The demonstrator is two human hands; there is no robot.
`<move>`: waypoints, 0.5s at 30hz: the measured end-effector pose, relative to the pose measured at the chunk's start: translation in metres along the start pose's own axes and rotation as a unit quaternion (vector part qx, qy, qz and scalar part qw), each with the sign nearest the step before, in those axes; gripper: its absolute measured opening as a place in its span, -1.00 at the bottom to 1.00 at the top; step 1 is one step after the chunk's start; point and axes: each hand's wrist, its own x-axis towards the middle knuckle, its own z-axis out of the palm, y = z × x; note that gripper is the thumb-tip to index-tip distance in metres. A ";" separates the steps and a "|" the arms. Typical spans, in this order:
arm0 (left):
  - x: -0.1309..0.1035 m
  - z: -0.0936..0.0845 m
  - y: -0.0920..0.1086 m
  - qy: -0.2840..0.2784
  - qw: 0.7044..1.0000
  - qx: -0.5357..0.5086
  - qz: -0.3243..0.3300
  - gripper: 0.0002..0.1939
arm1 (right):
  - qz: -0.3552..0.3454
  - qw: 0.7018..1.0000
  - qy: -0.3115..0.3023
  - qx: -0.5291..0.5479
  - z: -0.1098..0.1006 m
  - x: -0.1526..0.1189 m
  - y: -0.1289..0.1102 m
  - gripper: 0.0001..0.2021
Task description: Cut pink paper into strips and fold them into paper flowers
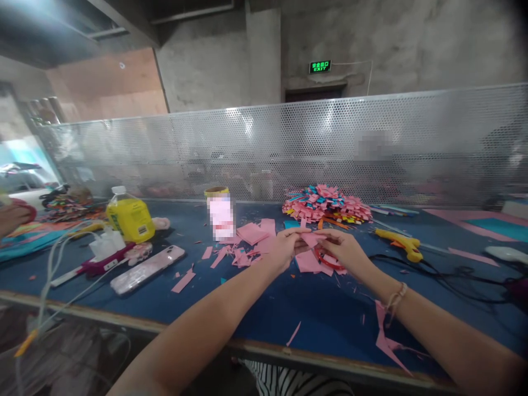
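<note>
Paper piece (pixel 310 238), plain pink and thin-looking, is spanning the space between two bare hands over a blue surface (pixel 264 319). The piece is showing a smooth, unprinted face with a narrowing lower part, though fingertips are covering its side edges and its full outline is impossible to tell. Fingers of the left hand (pixel 287 248) are pinching one side, thumb and forefinger pressing together, while fingers of the right hand (pixel 340 246) are gripping the other side, a beaded bracelet (pixel 396 300) circling the wrist.

Just below the hands, a red loop (pixel 330 263), partly hidden, is lying over pink sheets (pixel 310 263). Matching pink offcuts (pixel 252 234) are scattering to the left, some broad and straight-edged, others cut to slivers. Behind the hands, a heap of fringed paper (pixel 328 204) in pink, blue and yellow is rising before a perforated metal screen (pixel 256 148).

To the right, a yellow glue gun (pixel 399 243) is resting on its side near a dark cable. To the left, a lit phone (pixel 221 220), its screen blurred, is leaning near a yellow roll (pixel 216 191). Farther left, a second phone (pixel 147 269) is lying near a purple power strip (pixel 108 261) and a bottle of yellow liquid (pixel 131 218), while another person's hand (pixel 14 215) is showing at the frame's edge.
</note>
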 end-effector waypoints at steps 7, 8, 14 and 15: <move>-0.001 -0.002 0.005 -0.034 0.999 0.038 -0.010 -0.83 | 0.002 0.994 0.016 -0.108 -0.003 -0.003 -0.003 -0.78; -0.002 -0.001 0.007 -0.027 0.995 0.092 0.008 -0.84 | -0.004 0.992 0.012 -0.124 -0.004 -0.004 -0.002 -0.77; -0.043 -0.017 0.045 -0.036 0.779 0.600 0.178 -0.74 | 0.017 0.989 -0.022 -0.144 -0.015 -0.001 0.008 -0.66; -0.055 -0.029 0.055 -0.040 0.738 0.649 0.182 -0.74 | 0.018 0.989 -0.028 -0.145 -0.016 0.000 0.009 -0.66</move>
